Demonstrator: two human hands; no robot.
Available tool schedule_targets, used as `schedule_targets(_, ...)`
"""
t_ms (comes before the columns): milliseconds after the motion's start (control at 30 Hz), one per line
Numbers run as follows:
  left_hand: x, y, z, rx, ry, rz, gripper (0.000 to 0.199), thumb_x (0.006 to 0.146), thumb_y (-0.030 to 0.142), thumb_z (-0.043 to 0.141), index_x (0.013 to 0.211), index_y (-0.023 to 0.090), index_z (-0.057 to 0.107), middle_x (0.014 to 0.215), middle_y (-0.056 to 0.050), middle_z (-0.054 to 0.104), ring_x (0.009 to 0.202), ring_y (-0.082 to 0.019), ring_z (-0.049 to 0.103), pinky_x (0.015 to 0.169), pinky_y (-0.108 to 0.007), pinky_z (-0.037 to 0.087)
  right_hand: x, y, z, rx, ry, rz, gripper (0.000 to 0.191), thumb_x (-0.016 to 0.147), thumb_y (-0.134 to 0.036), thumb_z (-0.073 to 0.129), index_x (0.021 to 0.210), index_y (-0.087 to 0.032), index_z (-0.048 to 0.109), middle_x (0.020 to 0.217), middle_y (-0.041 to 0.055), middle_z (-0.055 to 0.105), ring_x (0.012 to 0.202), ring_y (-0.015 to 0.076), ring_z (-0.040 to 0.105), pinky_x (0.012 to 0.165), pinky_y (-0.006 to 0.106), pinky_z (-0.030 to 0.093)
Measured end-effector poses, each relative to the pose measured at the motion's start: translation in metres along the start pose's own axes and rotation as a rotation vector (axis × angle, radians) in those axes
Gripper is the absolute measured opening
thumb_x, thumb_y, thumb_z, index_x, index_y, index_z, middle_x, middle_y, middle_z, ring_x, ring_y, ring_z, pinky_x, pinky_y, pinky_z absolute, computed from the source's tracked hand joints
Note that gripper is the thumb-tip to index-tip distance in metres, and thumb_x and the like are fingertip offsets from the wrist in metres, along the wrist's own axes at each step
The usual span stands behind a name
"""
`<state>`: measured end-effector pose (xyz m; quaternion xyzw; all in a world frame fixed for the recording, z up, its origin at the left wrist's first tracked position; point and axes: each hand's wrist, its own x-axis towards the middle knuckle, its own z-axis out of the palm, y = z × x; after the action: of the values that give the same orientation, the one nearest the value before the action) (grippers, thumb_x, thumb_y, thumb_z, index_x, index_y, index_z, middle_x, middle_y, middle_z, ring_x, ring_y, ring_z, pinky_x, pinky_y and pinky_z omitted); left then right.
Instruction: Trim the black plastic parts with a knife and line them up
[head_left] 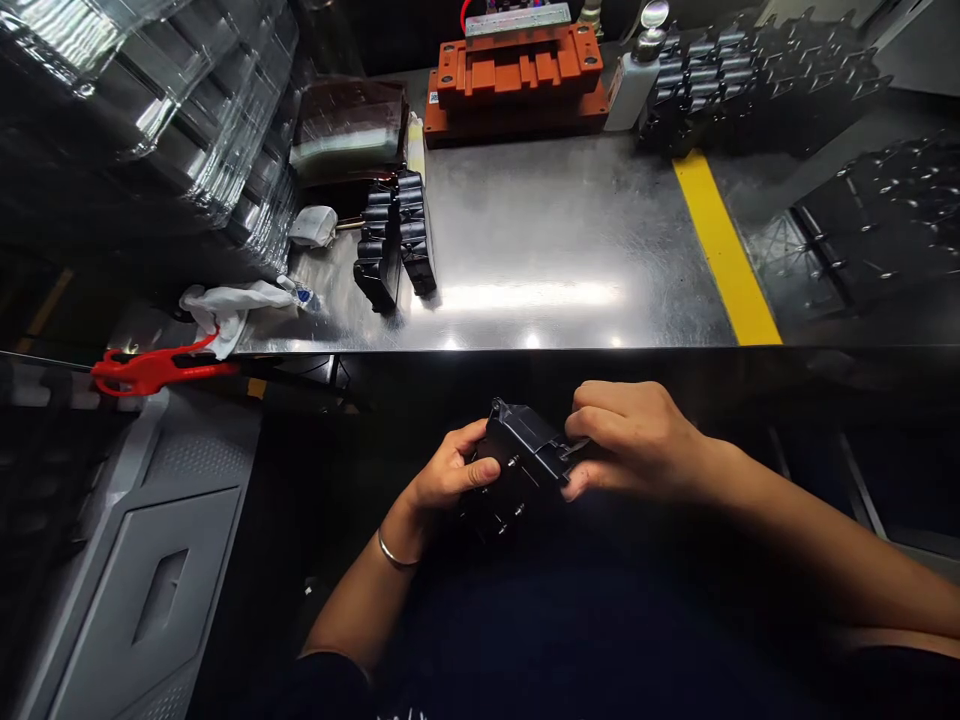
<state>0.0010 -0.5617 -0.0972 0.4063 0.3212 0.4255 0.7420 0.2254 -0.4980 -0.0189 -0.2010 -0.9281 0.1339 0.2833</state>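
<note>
Because black part (529, 435) is held clear of tabletop (540, 210), toward five o'clock from view centre, loosened grip could drop it. Left hand (446, 465) wraps its nine-o'clock side, thumb on studded face; right hand (630, 440) pinches nearly closed at three-o'clock end, around thin glinting piece (576, 449), tool or trim, cannot tell. If that slips under force, scratched part or nicked finger possible. Red tool (154, 372), nine o'clock, juts past tabletop edge; brushing arm could tip it off.
</note>
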Motion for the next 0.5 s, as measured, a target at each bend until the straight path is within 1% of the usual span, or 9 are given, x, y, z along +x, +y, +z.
schedule_targets(133, 0.0009, 0.0009, 0.002, -0.002, 0.026, -0.007, 0.043, 0.073, 0.045, 0.075, 0.104, 0.015, 0.07, 0.081, -0.006, 0.063, 0.072, -0.016, 0.056, 0.069, -0.026, 0.046, 0.0003, 0.0007, -0.0017, -0.005, -0.008, 0.003, 0.052, 0.092, -0.056, 0.045, 0.062, -0.014, 0.051, 0.057, -0.001, 0.043, 0.051, 0.0065, 0.036, 0.049, 0.022, 0.025)
schedule_targets(300, 0.0007, -0.0019, 0.0015, -0.032, 0.036, -0.02, 0.044, 0.074, 0.044, 0.075, 0.108, 0.017, 0.071, 0.089, -0.008, 0.067, 0.077, -0.017, 0.06, 0.07, -0.025, 0.046, -0.0026, 0.0028, 0.0016, -0.016, -0.014, 0.011, 0.053, 0.091, -0.055, 0.047, 0.056, -0.015, 0.046, 0.054, -0.0015, 0.041, 0.049, 0.0061, 0.035, 0.048, 0.022, 0.023)
schedule_targets(400, 0.0, -0.0034, 0.001, -0.049, 0.014, -0.017, 0.041, 0.075, 0.042, 0.074, 0.109, 0.019, 0.071, 0.09, -0.007, 0.067, 0.078, -0.016, 0.059, 0.071, -0.023, 0.046, -0.0049, 0.0052, 0.0031, 0.061, -0.048, 0.008, 0.053, 0.09, -0.053, 0.051, 0.054, -0.015, 0.041, 0.052, -0.0028, 0.039, 0.047, 0.0053, 0.034, 0.047, 0.022, 0.022)
schedule_targets(500, 0.0002, -0.0028, 0.0017, -0.057, -0.014, -0.02, 0.04, 0.076, 0.042, 0.073, 0.11, 0.02, 0.071, 0.091, -0.007, 0.067, 0.081, -0.017, 0.06, 0.074, -0.024, 0.047, -0.0056, 0.0061, 0.0032, 0.127, 0.0, 0.01, 0.051, 0.088, -0.054, 0.054, 0.057, -0.016, 0.043, 0.051, -0.0034, 0.039, 0.047, 0.0051, 0.035, 0.047, 0.021, 0.024)
